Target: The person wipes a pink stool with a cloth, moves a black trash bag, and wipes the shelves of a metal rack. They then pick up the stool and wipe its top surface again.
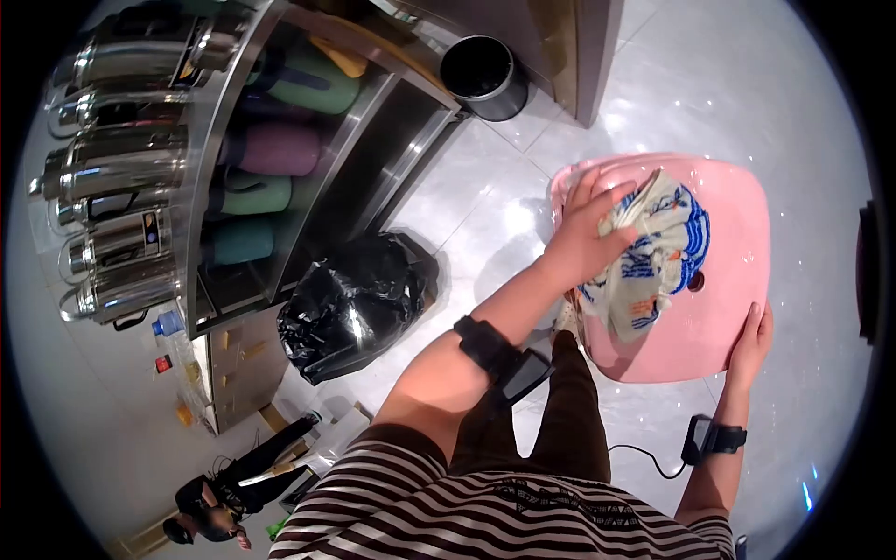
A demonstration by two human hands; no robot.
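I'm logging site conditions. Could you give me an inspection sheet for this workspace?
Surface: pale, shiny tiled floor.
Job's things: patterned cloth over a pink plastic item with a hole.
Clutter: black plastic bag and bin on the floor.
Hands: left hand holds the cloth; right hand touches the pink item's edge.
Cables: thin black cable by the right wrist device.
Surroundings: rack with metal kettles and coloured jugs; another person farther off.

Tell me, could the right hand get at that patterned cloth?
Probably yes: only bare pink plastic surface seems to lie between the right hand and the patterned cloth, though that hand would likely have to leave the edge.
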